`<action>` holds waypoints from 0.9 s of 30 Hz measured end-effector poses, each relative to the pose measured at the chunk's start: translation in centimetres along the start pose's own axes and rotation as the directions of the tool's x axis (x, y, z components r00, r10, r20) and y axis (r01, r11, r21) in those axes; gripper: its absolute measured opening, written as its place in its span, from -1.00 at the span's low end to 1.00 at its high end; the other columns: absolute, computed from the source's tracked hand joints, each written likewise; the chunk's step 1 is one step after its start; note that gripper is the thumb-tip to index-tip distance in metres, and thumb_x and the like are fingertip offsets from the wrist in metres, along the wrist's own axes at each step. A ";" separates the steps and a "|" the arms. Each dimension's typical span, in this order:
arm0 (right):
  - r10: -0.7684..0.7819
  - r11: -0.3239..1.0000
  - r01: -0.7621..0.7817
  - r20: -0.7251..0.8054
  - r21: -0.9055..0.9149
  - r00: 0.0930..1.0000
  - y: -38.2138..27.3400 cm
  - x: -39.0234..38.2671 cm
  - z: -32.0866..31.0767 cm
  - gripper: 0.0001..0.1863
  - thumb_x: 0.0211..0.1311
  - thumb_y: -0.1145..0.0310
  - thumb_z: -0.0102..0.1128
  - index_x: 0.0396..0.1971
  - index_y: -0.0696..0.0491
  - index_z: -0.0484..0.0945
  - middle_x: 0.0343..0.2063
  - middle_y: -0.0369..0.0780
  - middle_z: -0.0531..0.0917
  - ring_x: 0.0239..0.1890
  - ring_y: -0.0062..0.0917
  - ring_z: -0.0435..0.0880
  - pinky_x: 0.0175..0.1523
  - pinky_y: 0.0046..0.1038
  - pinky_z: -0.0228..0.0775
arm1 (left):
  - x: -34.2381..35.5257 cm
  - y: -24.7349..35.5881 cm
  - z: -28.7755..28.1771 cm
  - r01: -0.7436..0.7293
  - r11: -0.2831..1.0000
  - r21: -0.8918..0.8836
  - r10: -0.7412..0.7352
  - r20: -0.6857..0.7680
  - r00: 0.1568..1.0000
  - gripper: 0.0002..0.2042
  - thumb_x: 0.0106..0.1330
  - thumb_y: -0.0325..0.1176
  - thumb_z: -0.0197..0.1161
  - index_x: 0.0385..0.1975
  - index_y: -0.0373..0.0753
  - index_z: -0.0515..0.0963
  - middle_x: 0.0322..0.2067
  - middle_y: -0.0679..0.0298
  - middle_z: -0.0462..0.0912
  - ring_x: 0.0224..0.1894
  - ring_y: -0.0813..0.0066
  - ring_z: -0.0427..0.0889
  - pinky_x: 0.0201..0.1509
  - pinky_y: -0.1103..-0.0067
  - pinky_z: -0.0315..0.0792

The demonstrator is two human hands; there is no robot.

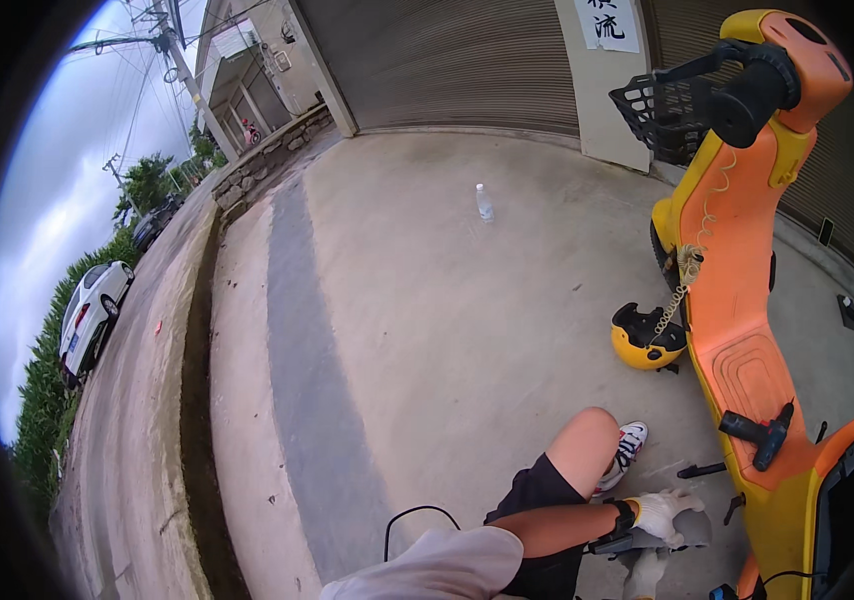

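Observation:
My left hand (659, 516), in a white work glove with a black band on the wrist, lies over a grey curved part (692, 528) low at the right, its fingers bent round it. Just below, my right hand (646, 574), also in a white glove, is at the part's near side. Its fingers seem closed on the same part, though they show only partly. The part's kind cannot be made out. Beside both hands stands a yellow and orange electric scooter (732, 290). A dark cordless drill (762, 434) rests on its footboard.
A yellow and black helmet (645, 345) is on the concrete beside the scooter, near a coiled cord (692, 262). Farther off stands a clear bottle (484, 203). A ditch (199, 400) runs along the left, with a white car (95, 315) beyond. Behind is a roller shutter (437, 65).

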State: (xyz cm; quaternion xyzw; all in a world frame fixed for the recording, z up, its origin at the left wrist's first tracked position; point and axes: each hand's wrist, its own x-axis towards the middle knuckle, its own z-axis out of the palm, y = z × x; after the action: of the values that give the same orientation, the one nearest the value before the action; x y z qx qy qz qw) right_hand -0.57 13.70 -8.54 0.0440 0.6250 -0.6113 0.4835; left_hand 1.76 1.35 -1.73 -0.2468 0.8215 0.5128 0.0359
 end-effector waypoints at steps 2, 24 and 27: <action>-0.008 1.000 0.008 -0.018 0.003 1.000 0.1 0.3 -0.5 -0.86 0.46 0.26 0.06 -0.19 0.00 0.51 -0.51 -0.31 0.60 -0.58 -0.51 0.54 -0.52 -0.44 0.35 | 0.3 -0.1 0.1 -0.001 1.000 0.000 0.001 -0.003 1.000 -0.14 -0.06 -0.10 0.50 0.37 0.07 0.31 0.41 0.07 0.22 0.43 -0.03 0.25 0.42 0.22 0.27; -0.107 0.984 0.134 -0.217 0.116 0.970 0.8 4.1 -5.2 -0.80 0.47 0.17 0.10 -0.23 -0.01 0.50 -0.62 -0.34 0.53 -0.67 -0.58 0.46 -0.61 -0.47 0.23 | 0.3 -0.7 0.8 0.002 1.000 0.010 -0.002 0.011 1.000 -0.10 -0.04 -0.07 0.48 0.41 0.09 0.24 0.46 0.07 0.15 0.49 -0.02 0.15 0.37 -0.03 0.21; -0.128 0.978 0.165 -0.256 0.130 0.958 0.5 4.8 -6.2 -0.79 0.47 0.16 0.10 -0.23 -0.01 0.50 -0.63 -0.35 0.53 -0.68 -0.59 0.45 -0.62 -0.47 0.22 | 0.3 0.7 0.9 0.023 0.998 0.055 -0.025 0.035 0.999 -0.10 -0.05 -0.05 0.48 0.41 0.10 0.24 0.46 0.07 0.15 0.49 -0.03 0.12 0.33 -0.09 0.20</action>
State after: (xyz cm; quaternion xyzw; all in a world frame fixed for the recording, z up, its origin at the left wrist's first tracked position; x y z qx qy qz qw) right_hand -6.20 16.25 -13.45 0.1094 0.6338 -0.6806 0.3508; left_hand 0.99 2.27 -1.68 -0.2462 0.8314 0.4941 0.0633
